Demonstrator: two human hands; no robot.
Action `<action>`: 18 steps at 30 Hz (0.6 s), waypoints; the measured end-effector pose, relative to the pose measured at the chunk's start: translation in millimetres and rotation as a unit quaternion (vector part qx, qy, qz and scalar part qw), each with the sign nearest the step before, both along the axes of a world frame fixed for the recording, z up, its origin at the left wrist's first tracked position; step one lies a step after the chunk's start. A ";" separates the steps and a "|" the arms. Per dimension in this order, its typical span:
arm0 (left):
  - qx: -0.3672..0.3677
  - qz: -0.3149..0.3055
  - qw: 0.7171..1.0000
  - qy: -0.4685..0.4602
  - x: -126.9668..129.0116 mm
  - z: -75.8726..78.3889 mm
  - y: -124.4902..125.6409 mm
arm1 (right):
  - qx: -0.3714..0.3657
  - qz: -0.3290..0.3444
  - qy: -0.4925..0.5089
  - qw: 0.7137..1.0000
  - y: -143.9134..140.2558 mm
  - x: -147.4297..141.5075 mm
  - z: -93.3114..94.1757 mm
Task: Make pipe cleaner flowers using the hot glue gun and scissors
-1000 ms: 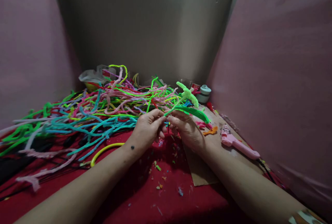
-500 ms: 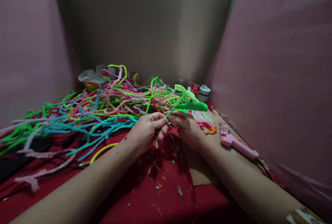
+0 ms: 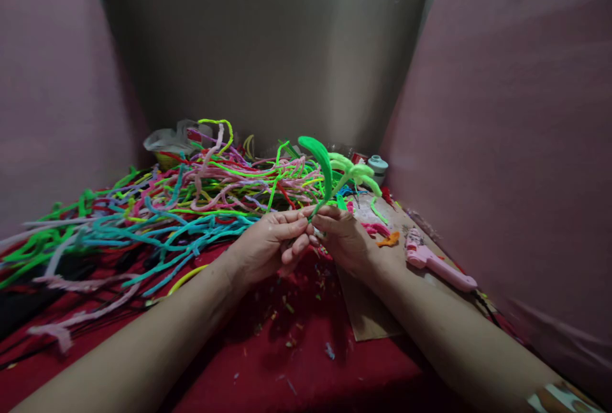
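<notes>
A: Where are the hands sitting?

B: Left hand (image 3: 268,244) and right hand (image 3: 342,238) are meeting fingertip to fingertip above the tabletop (image 3: 296,368), pinching the pipe-cleaner figure (image 3: 335,174), which is rising behind them.

A: Surroundings?

B: The pipe-cleaner pile (image 3: 157,209) is lying left and behind. The cardboard sheet (image 3: 368,317) is lying under the right wrist; the glue gun (image 3: 437,263) is resting on it, further right. A small jar (image 3: 377,167) is standing behind the figure.
</notes>
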State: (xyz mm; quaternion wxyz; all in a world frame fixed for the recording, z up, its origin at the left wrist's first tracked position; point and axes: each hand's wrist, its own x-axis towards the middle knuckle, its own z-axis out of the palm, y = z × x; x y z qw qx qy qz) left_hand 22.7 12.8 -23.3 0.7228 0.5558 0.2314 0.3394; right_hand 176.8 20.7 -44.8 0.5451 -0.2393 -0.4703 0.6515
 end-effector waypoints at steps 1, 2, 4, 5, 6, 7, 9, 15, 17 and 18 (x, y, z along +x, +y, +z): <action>0.043 0.024 0.998 0.030 0.9 0.4 -0.9 | 0.001 -0.017 0.007 1.000 -0.1 -1.1 -0.4; 0.097 0.064 0.991 0.066 1.9 0.2 -1.9 | -0.005 -0.035 0.015 0.999 0.0 -2.2 -1.2; 0.224 0.171 0.946 0.160 3.8 -3.0 -3.9 | -0.030 -0.070 0.026 0.997 0.1 -4.4 -3.4; 0.290 0.236 0.905 0.205 4.4 -5.6 -4.7 | -0.040 -0.083 0.028 0.995 0.0 -5.5 -4.8; 0.351 0.278 0.856 0.257 4.6 -8.6 -5.3 | -0.044 -0.094 0.026 0.994 -0.3 -6.4 -6.2; 0.392 0.309 0.814 0.297 4.5 -11.5 -5.6 | -0.043 -0.101 0.018 0.994 -0.8 -7.1 -7.4; 0.436 0.325 0.768 0.337 3.8 -15.7 -5.2 | -0.036 -0.113 -0.003 0.993 -2.1 -8.2 -9.0; 0.278 0.259 0.897 0.224 4.9 -7.0 -3.7 | 0.001 -0.099 -0.069 0.993 -6.7 -7.4 -4.6; 0.197 0.228 0.936 0.185 6.2 -1.6 -5.4 | 0.036 -0.074 -0.085 0.993 -8.0 -6.1 -2.2; 0.168 0.216 0.948 0.164 6.7 0.5 -6.3 | 0.053 -0.065 -0.092 0.992 -8.4 -5.4 -1.3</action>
